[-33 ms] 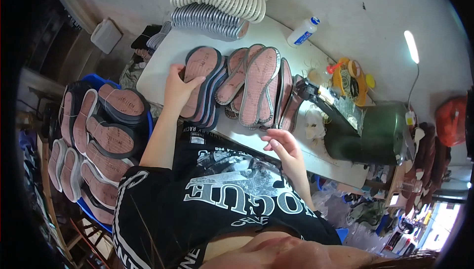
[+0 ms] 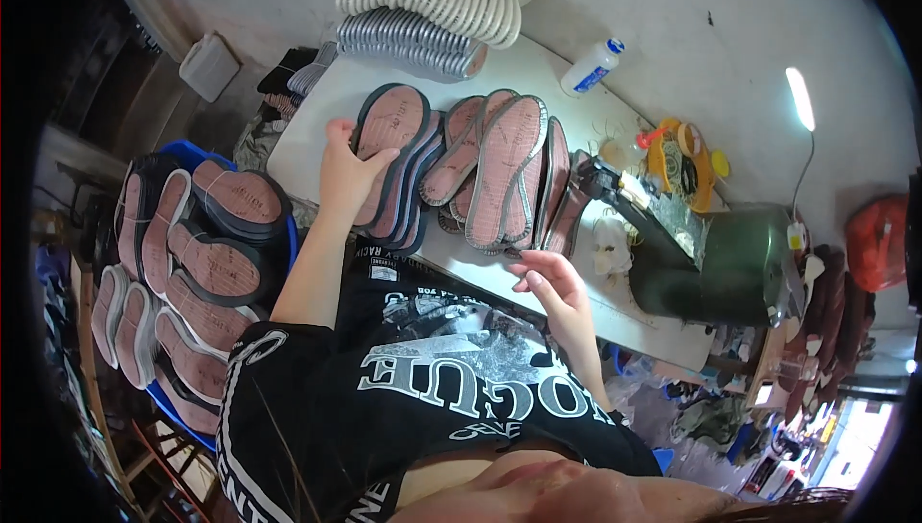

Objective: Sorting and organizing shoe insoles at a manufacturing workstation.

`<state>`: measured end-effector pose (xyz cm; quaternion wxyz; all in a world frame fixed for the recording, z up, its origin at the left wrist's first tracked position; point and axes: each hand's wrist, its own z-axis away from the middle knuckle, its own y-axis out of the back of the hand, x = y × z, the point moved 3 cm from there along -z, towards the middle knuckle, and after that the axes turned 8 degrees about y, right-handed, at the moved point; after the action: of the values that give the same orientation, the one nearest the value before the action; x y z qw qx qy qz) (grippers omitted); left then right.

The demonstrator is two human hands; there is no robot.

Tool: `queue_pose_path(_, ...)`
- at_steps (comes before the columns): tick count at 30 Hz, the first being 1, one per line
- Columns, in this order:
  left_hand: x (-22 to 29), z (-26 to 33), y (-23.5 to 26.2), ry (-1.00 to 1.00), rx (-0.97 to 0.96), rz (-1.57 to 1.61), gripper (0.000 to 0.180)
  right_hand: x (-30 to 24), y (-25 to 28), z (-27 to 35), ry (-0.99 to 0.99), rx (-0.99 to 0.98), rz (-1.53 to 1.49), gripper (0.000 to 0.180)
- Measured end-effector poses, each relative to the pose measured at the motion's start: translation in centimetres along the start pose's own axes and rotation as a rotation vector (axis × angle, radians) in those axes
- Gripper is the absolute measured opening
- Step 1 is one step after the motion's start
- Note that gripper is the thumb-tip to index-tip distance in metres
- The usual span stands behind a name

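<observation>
I see my left hand (image 2: pixel 344 173) closed on the near edge of a pink rubber shoe sole with a dark rim (image 2: pixel 389 129); it tops a small stack at the left end of the white worktable (image 2: pixel 595 302); its long axis runs away from me, the rounded end pointing toward the wall, tilted slightly rightward; my left forearm reaches straight up from the lower edge, wrist bent over the stack; my right hand (image 2: pixel 552 291) hovers at the table's near edge, fingers loosely curled and spread, holding nothing; beside the stack a fanned row of matching pink soles (image 2: pixel 509 172) overlaps rightward; a blue crate of soles (image 2: pixel 206 264) sits at my left.
</observation>
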<state>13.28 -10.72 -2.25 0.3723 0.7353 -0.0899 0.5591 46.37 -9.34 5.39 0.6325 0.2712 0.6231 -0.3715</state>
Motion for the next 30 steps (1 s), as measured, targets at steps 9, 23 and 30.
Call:
queue_pose_path(9,10.0,9.0,-2.4,-0.098,-0.430,0.770,0.076,-0.3,-2.6,-2.0,0.178,-0.187,0.133,0.051)
queue_pose_path(23,17.1,9.7,-8.5,0.363,-1.095,1.202,0.034,-0.2,2.0,-5.0,0.277,-0.083,-0.467,0.048)
queue_pose_path(30,17.9,9.1,-10.5,0.213,-0.902,1.113,0.029,-4.2,4.7,-4.4,0.369,-0.048,-0.093,0.017)
